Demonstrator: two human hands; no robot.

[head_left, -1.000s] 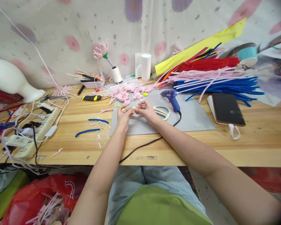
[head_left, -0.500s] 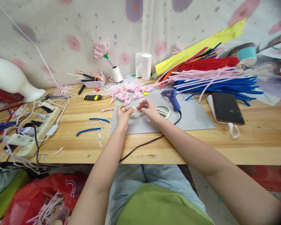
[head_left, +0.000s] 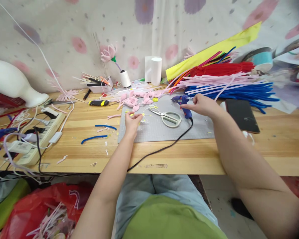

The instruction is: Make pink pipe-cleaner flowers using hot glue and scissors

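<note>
My left hand [head_left: 132, 123] is closed in a pinch over the left part of the grey cutting mat [head_left: 149, 134]. Thin whitish strands with yellow bits [head_left: 144, 119] stick out at its fingertips; their exact kind is too small to tell. My right hand [head_left: 203, 105] is at the blue glue gun [head_left: 180, 99], with the index finger stretched across its handle and the other fingers partly hidden. The gun lies on the mat. Between the hands rest scissors [head_left: 171, 119] with pale handles. Pink fuzzy petals [head_left: 131, 101] lie just beyond my left hand.
A black cord [head_left: 161, 151] runs from the glue gun over the table's front edge. Bundles of blue pipe cleaners [head_left: 239, 93] and pink ones lie at back right, near a dark phone [head_left: 243, 115]. A power strip [head_left: 43, 141] with cables stands left. Blue stem pieces [head_left: 94, 137] lie nearby.
My right hand has left the spot beside my left hand and moved right to the glue gun, uncovering the scissors. My left hand stays in place, still pinched.
</note>
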